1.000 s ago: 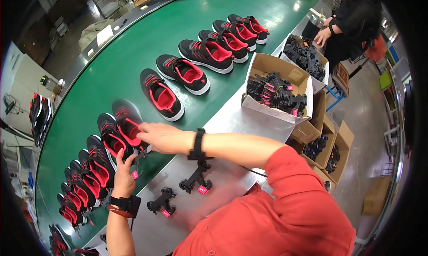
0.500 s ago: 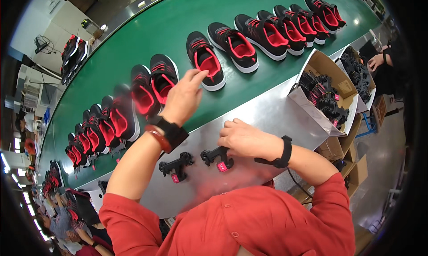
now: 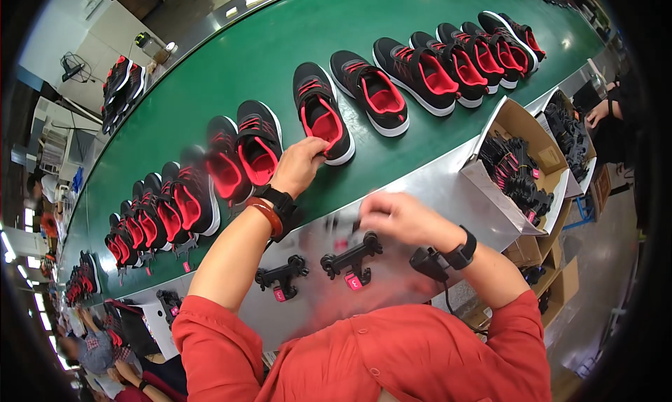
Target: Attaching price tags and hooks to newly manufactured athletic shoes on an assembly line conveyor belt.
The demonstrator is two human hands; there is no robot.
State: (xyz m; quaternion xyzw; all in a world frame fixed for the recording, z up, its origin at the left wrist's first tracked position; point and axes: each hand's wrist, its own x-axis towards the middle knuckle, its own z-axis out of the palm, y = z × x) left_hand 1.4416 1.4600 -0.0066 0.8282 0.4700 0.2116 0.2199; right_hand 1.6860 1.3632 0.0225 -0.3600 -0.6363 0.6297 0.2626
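Note:
My left hand (image 3: pixel 299 165) pinches the heel rim of a black sneaker (image 3: pixel 316 87) with red lining and a white sole. The sneaker stands on the green belt, its toe pointing away. My right hand (image 3: pixel 402 219) hangs over the metal ledge, fingers curled and smeared by motion. Beside its fingertips is a blurred dark and pink patch that I cannot make out. Just below lies a black plastic shoe hanger (image 3: pixel 352 256) with a pink tag. A second black hanger (image 3: pixel 282 272) rests to its left, near my left forearm.
More sneakers stand along the green belt (image 3: pixel 210 73), to the left and right. An open carton (image 3: pixel 483 185) of black hangers sits at the right, with another box (image 3: pixel 584 181) behind it. A co-worker's hand (image 3: pixel 597 114) shows at the far right; other people are lower left.
My left hand has closed on the sneaker's heel rim. My right hand has lifted off the right-hand hanger and moved slightly right. The whole view has shifted a little.

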